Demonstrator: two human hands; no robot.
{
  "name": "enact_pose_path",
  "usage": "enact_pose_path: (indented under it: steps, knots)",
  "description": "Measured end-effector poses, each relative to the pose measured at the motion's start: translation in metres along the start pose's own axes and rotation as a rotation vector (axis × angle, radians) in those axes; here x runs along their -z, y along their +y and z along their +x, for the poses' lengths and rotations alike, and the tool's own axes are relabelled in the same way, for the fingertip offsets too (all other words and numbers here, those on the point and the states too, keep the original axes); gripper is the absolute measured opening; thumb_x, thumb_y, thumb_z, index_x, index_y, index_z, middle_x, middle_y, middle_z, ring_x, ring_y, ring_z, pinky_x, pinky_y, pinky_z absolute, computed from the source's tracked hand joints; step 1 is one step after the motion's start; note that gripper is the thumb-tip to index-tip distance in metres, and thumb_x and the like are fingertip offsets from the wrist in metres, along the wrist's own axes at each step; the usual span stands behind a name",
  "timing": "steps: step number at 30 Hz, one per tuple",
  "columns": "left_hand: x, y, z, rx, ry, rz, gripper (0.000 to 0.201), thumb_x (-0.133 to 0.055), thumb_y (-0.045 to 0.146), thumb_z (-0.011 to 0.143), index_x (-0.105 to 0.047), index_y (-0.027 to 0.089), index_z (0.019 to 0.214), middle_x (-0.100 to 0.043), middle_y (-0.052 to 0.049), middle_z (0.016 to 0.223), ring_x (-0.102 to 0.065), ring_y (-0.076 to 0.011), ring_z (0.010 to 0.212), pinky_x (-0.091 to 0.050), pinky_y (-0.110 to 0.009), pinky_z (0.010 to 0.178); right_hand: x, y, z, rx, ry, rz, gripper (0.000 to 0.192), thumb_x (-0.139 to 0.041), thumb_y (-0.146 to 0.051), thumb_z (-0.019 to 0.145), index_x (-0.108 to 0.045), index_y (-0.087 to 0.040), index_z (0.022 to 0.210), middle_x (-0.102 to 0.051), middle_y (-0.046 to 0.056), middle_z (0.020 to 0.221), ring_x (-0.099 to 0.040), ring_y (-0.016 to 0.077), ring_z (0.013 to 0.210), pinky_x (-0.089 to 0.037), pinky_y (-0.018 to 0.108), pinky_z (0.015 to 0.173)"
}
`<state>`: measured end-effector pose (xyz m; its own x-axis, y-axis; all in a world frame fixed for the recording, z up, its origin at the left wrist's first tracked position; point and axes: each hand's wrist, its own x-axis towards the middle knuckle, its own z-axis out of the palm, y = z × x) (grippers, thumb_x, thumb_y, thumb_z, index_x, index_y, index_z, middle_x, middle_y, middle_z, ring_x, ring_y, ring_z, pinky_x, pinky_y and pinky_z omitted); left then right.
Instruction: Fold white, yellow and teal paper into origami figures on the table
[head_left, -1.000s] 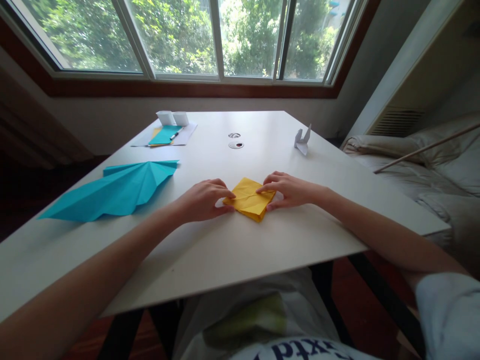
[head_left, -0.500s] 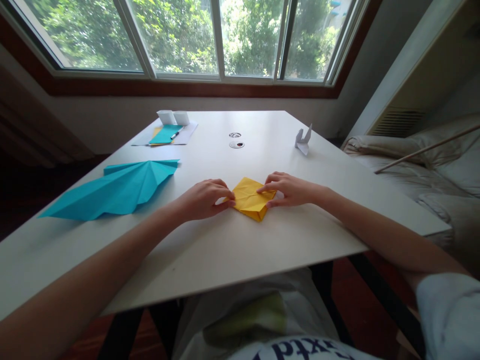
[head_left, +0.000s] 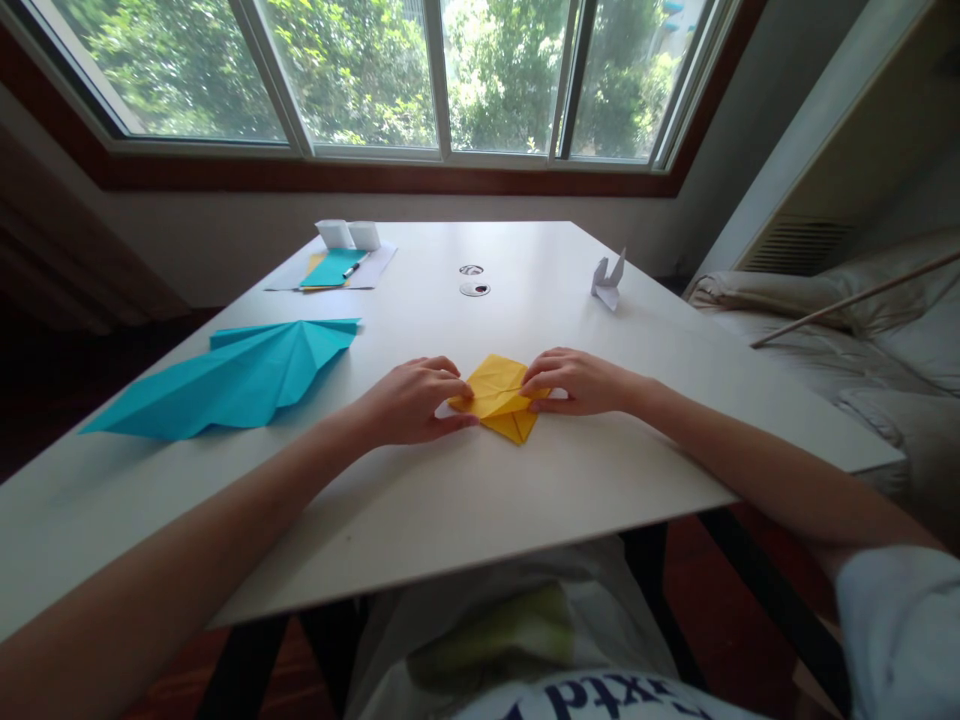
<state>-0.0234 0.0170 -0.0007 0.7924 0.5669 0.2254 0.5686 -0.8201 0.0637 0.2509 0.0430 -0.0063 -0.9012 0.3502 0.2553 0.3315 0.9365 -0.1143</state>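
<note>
your left hand (head_left: 409, 402) pinches the left corner of the folded yellow paper (head_left: 499, 397), fingers curled over its edge. your right hand (head_left: 577, 381) pinches the right corner, fingertips pressed on the top flap. the paper lies on the white counter (head_left: 480, 500), near its middle, between both hands. a folded blue paper (head_left: 232, 378) lies well apart to the left; a small white paper bird (head_left: 607, 279) stands far right.
</note>
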Motion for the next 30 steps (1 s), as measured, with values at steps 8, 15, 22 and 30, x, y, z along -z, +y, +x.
enact_pose_path:
  steps: [8, 15, 22, 30]
  knots:
    - [-0.002, 0.001, 0.001, -0.021, 0.035, -0.022, 0.036, -0.052, 0.051, 0.081, -0.068, 0.02, 0.088, -0.068, -0.008, 0.089, -0.059, -0.0223, 0.094, -0.05, -0.032, 0.077, -0.003, -0.01, 0.005, -0.213, 0.12, 0.073, 0.022, -0.043, -0.03, 0.088, -0.061, -0.018, 0.085, -0.068, 0.004, 0.078, -0.059, 0.0124, 0.064, -0.044, 0.026, 0.067]
    - [-0.006, -0.001, 0.001, 0.02, 0.032, -0.136, 0.03, -0.051, 0.044, 0.084, -0.068, 0.021, 0.093, -0.069, -0.007, 0.09, -0.057, -0.0218, 0.098, -0.05, -0.032, 0.079, -0.006, -0.007, 0.005, -0.398, 0.219, 0.263, 0.021, -0.047, -0.032, 0.086, -0.061, -0.017, 0.084, -0.068, 0.003, 0.077, -0.059, 0.0105, 0.064, -0.043, 0.021, 0.06]
    - [-0.01, -0.001, 0.004, 0.088, 0.08, -0.204, 0.031, -0.047, 0.042, 0.087, -0.069, 0.02, 0.088, -0.068, -0.008, 0.089, -0.058, -0.0211, 0.094, -0.049, -0.033, 0.08, -0.01, -0.006, 0.007, -0.494, 0.26, 0.257, 0.026, -0.045, -0.036, 0.086, -0.061, -0.016, 0.085, -0.066, 0.003, 0.075, -0.055, 0.0102, 0.061, -0.042, 0.021, 0.058]
    - [-0.016, -0.006, 0.004, 0.115, 0.087, -0.142, 0.022, -0.052, 0.036, 0.085, -0.068, 0.021, 0.087, -0.069, -0.004, 0.091, -0.056, -0.0208, 0.094, -0.049, -0.032, 0.079, -0.003, -0.001, 0.002, -0.393, 0.156, 0.213, 0.023, -0.057, -0.035, 0.079, -0.062, -0.02, 0.095, -0.069, 0.001, 0.078, -0.06, 0.0113, 0.064, -0.045, 0.025, 0.066]
